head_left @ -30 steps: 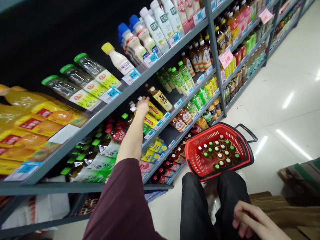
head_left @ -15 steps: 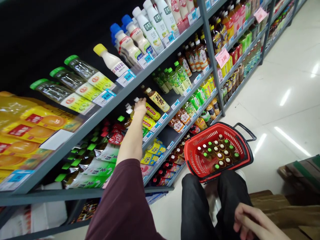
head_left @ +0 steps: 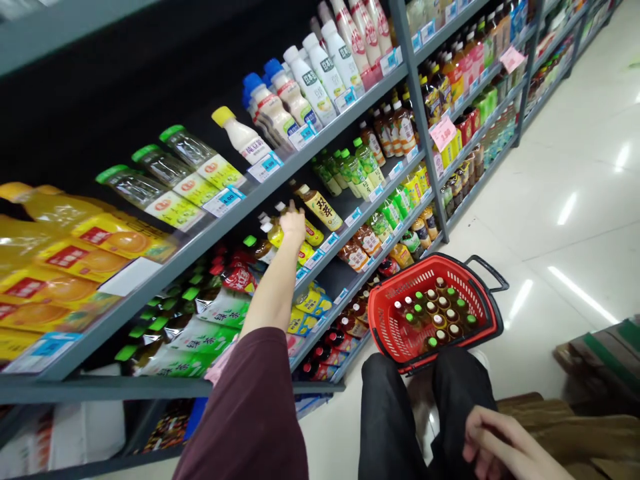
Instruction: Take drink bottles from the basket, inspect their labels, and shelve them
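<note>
My left hand (head_left: 293, 225) reaches into the shelf over yellow-labelled drink bottles (head_left: 313, 232), a finger stretched out and the others partly hidden. It is beside or touching a bottle there; I cannot tell which. Just right of it stands a brown tea bottle (head_left: 323, 207) with a cream label. My right hand (head_left: 493, 437) hangs near my right knee, fingers loosely bent and apart, with nothing in it. A red shopping basket (head_left: 387, 333) sits on the floor before my knees. Inside are several dark bottles with white and green caps (head_left: 440, 310).
Green tea bottles (head_left: 200, 340) lie on the shelf below left. Large orange drink bottles (head_left: 90, 247) and milk-drink bottles (head_left: 310, 80) fill the shelf above. A grey shelf edge (head_left: 280, 173) runs just above my left hand. Cardboard (head_left: 545, 427) lies at right.
The view has shifted slightly, so the shelf items appear lower and to the right. My left hand has moved a little along the yellow-labelled bottles, with one finger now extended.
</note>
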Demonstrator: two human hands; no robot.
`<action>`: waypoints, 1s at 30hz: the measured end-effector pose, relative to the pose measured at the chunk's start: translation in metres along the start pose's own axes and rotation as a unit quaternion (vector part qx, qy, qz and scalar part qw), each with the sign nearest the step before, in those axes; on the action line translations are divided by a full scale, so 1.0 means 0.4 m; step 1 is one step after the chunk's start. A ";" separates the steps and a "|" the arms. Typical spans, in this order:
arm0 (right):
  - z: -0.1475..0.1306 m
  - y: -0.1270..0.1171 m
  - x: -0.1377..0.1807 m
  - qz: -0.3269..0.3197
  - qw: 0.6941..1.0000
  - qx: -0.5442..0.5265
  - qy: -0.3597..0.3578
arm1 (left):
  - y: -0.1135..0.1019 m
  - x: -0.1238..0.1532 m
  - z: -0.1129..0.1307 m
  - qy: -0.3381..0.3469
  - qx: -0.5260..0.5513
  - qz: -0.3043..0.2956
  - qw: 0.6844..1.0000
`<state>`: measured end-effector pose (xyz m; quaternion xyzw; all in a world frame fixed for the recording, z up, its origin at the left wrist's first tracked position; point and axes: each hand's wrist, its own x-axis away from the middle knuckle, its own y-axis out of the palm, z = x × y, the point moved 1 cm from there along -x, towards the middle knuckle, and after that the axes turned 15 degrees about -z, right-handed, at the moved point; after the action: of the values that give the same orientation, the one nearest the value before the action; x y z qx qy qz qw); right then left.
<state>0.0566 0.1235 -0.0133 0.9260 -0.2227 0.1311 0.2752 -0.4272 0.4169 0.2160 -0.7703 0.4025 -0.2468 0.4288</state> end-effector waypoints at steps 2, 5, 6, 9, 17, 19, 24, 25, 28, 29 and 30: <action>0.010 -0.004 -0.005 -0.005 1.000 -0.001 -0.015 | 0.003 0.047 0.023 0.015 0.010 0.015 1.000; 0.021 -0.007 -0.014 -0.004 0.999 -0.012 -0.029 | 0.031 0.146 0.065 0.087 0.016 0.061 0.994; 0.022 -0.007 -0.017 0.001 0.999 -0.015 -0.032 | 0.050 0.188 0.082 0.127 0.018 0.072 0.989; 0.024 -0.004 -0.026 0.012 0.999 -0.019 -0.036 | 0.159 0.347 0.136 0.240 0.030 0.026 0.970; -0.005 0.006 -0.017 0.040 0.998 0.000 -0.046 | 0.728 0.955 0.246 0.391 0.085 -0.324 0.857; -0.017 0.006 -0.011 0.033 0.998 0.008 -0.045 | 0.806 1.046 0.276 0.298 0.130 -0.311 0.893; -0.032 -0.005 0.008 0.029 0.998 0.027 -0.042 | 0.778 1.104 0.395 0.190 0.108 -0.287 0.933; -0.035 -0.007 0.013 0.033 0.998 0.027 -0.053 | 0.757 1.103 0.422 0.205 0.097 -0.287 0.931; -0.040 -0.012 0.022 0.041 0.997 0.027 -0.059 | 0.716 1.115 0.494 0.298 0.099 -0.321 0.893; -0.040 -0.013 0.023 0.044 0.997 0.027 -0.060 | 0.711 1.126 0.515 0.329 0.110 -0.339 0.875; -0.040 -0.015 0.024 0.046 0.997 0.028 -0.062 | 0.709 1.141 0.534 0.354 0.122 -0.356 0.856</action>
<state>0.0658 0.1337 0.0007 0.9284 -0.2778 0.0922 0.2288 -0.1351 0.0486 -0.1209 -0.6627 0.1920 -0.6860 0.2309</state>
